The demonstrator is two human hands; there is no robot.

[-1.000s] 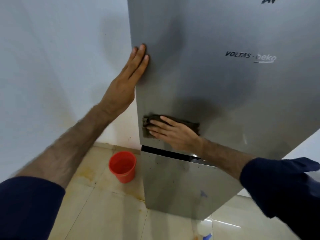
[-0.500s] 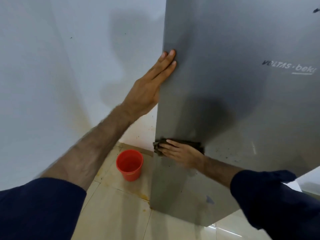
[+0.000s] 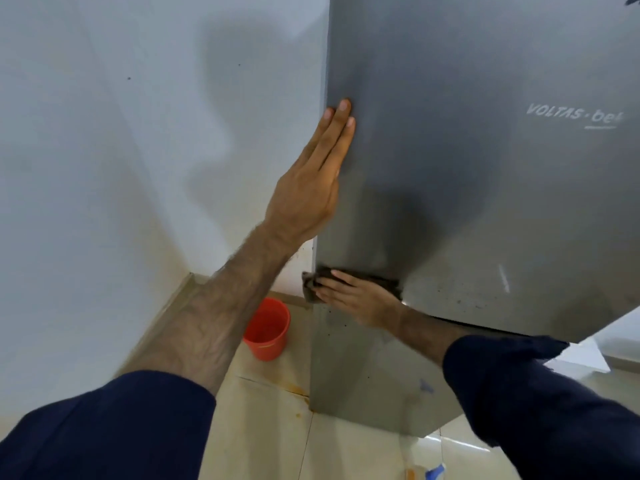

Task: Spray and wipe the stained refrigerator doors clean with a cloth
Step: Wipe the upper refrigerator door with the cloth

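Left hand point(image 3: 304, 199) lies flat, fingers straight, on the upper door's point(image 3: 467, 168) left edge. Right hand point(image 3: 360, 299), fingers extended, presses a dark cloth point(image 3: 313, 284) on the same door's bottom-left corner, above the lower door point(image 3: 363, 368). A bucket point(image 3: 268, 330) stands near on the floor point(image 3: 263, 427). A bottle point(image 3: 424, 472) is cut off below.

The right hand point(image 3: 360, 299) is covering most of the dark cloth point(image 3: 311, 284), leaving only its edges showing. The refrigerator door point(image 3: 467, 174) is running off the top and right edges, cutting its logo point(image 3: 573, 114) short. A blue-tipped object point(image 3: 427, 472) is lying cropped at the bottom edge, unidentifiable.
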